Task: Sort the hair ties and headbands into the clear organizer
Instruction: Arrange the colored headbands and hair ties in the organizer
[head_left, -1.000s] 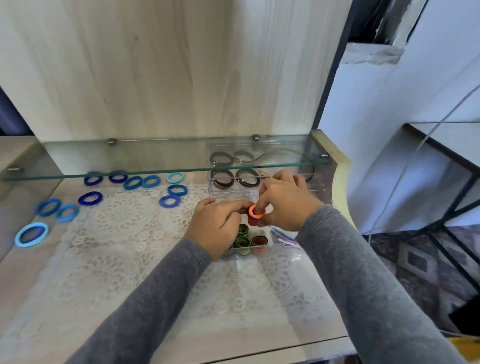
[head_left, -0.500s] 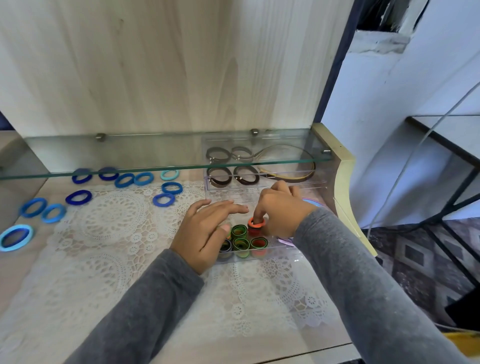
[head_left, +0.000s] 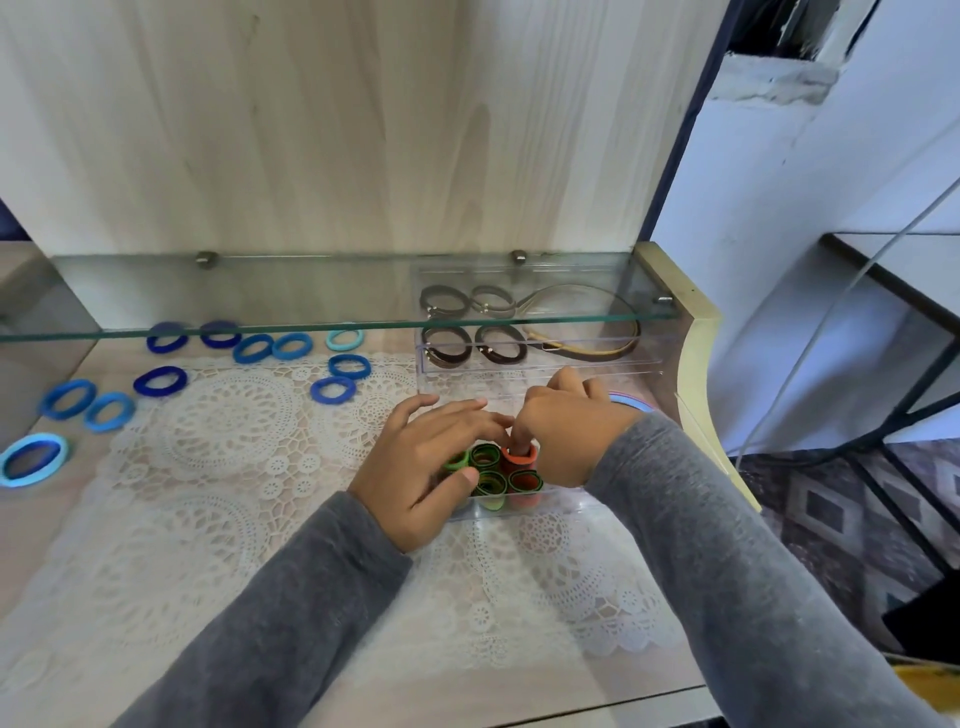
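Pressing an orange hair tie (head_left: 519, 455) with right hand (head_left: 566, 434) fingers curled into the clear organizer (head_left: 566, 501), among upright green rolled ties (head_left: 488, 470); left hand (head_left: 426, 457) resting open, flat, gripping nothing. Lying beyond on lace: blue fabric rings (head_left: 332, 389).

The left hand (head_left: 426, 462) hides the clear organizer's (head_left: 566, 501) near-left compartment.

Loose hair ties (head_left: 161, 381) lie on the table (head_left: 104, 597) at frame left; organizer (head_left: 540, 364) at centre-right, apparently holding headbands (head_left: 582, 332) behind.
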